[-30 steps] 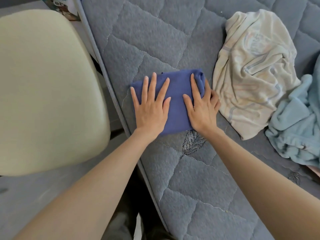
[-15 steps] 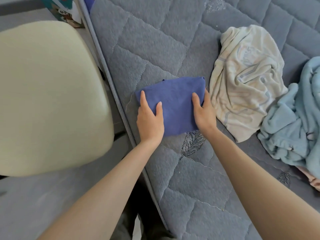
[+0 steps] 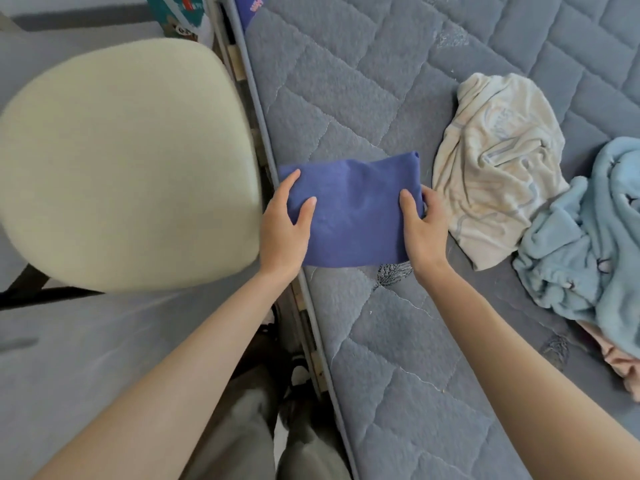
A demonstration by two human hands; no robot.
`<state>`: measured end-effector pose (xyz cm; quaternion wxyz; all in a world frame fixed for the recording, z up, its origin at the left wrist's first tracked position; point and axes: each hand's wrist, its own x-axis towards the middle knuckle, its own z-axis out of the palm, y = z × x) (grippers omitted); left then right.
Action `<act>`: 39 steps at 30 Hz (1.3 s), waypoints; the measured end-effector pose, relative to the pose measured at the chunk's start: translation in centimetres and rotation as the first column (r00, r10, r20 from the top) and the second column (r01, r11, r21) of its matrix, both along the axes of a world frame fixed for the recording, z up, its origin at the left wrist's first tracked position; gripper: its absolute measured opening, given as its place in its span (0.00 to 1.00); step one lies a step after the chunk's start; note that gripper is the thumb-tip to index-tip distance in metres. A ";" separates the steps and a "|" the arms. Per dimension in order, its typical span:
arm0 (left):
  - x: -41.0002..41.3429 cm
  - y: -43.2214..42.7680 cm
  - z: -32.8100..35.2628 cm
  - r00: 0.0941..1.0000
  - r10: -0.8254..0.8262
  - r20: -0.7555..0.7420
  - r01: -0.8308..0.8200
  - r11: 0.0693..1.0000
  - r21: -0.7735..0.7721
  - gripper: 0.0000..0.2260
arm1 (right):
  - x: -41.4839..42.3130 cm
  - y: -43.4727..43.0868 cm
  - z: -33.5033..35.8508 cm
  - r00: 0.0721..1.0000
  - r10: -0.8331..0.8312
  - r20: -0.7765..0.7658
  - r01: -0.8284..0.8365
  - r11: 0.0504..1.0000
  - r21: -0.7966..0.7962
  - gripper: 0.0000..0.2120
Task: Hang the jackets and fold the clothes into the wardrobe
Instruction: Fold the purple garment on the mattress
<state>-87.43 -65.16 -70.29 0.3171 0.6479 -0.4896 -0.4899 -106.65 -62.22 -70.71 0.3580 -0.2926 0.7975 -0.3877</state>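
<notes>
At the bed's [image 3: 381, 341] left edge, blue cloth [image 3: 349, 216], folded into a neat rectangle. Left hand [image 3: 282, 230] and right hand [image 3: 422, 233] pinch its short ends, thumbs on top.

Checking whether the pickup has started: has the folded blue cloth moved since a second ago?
Yes: the folded blue cloth has shifted left, its end now reaching the mattress edge, where a gap showed before.
</notes>
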 end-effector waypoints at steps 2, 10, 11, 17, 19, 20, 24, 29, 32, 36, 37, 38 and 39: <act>1.9 1.7 2.1 1.000 0.018 0.018 -0.017 1.000 -0.024 0.19 | 1.7 1.3 2.2 0.998 0.057 -0.009 -0.057 0.998 -0.023 0.10; 10.2 11.9 11.0 0.970 0.239 0.032 -0.236 0.968 -0.085 0.18 | 9.7 7.6 10.2 0.935 0.353 0.003 -0.352 0.932 -0.087 0.11; 11.4 13.5 12.1 0.961 0.276 0.030 -0.272 0.958 -0.090 0.18 | 10.8 8.4 11.2 0.918 0.397 0.008 -0.395 0.914 -0.089 0.11; 19.1 23.6 19.0 0.869 0.487 0.084 -0.473 0.869 -0.143 0.16 | 19.1 13.1 17.1 0.741 0.669 0.051 -0.660 0.740 -0.130 0.16; 22.1 26.7 21.5 0.822 0.556 0.119 -0.535 0.828 -0.169 0.16 | 22.7 14.5 19.4 0.649 0.758 0.059 -0.746 0.650 -0.146 0.17; 23.6 28.2 22.8 0.797 0.589 0.136 -0.565 0.805 -0.181 0.16 | 24.7 15.1 20.5 0.601 0.797 0.061 -0.783 0.603 -0.154 0.17; 29.8 34.3 27.8 0.668 0.722 0.182 -0.684 0.692 -0.232 0.16 | 33.1 17.7 25.3 0.400 0.916 0.018 -0.895 0.395 -0.207 0.17; 38.0 41.7 34.2 0.482 0.850 0.211 -0.793 0.526 -0.308 0.16 | 44.9 21.4 31.7 0.153 0.987 -0.056 -0.949 0.131 -0.288 0.17; 43.6 45.7 38.7 0.361 0.912 0.195 -0.822 0.410 -0.395 0.15 | 52.6 23.8 36.2 0.035 0.994 -0.104 -0.938 -0.003 -0.346 0.16; 52.0 49.7 45.4 0.259 0.950 0.172 -0.795 0.311 -0.522 0.14 | 63.0 27.0 43.4 -0.036 0.988 -0.151 -0.878 -0.103 -0.467 0.14; 54.0 50.5 47.2 0.239 0.956 0.171 -0.781 0.294 -0.551 0.14 | 65.4 27.7 45.3 -0.045 0.986 -0.158 -0.860 -0.119 -0.497 0.14; 55.9 51.4 49.1 0.224 0.960 0.167 -0.765 0.279 -0.581 0.14 | 67.6 28.5 47.3 -0.054 0.985 -0.165 -0.841 -0.134 -0.524 0.14; 57.8 52.1 51.0 0.210 0.964 0.162 -0.750 0.265 -0.606 0.15 | 69.7 29.1 49.3 -0.061 0.983 -0.173 -0.823 -0.147 -0.548 0.14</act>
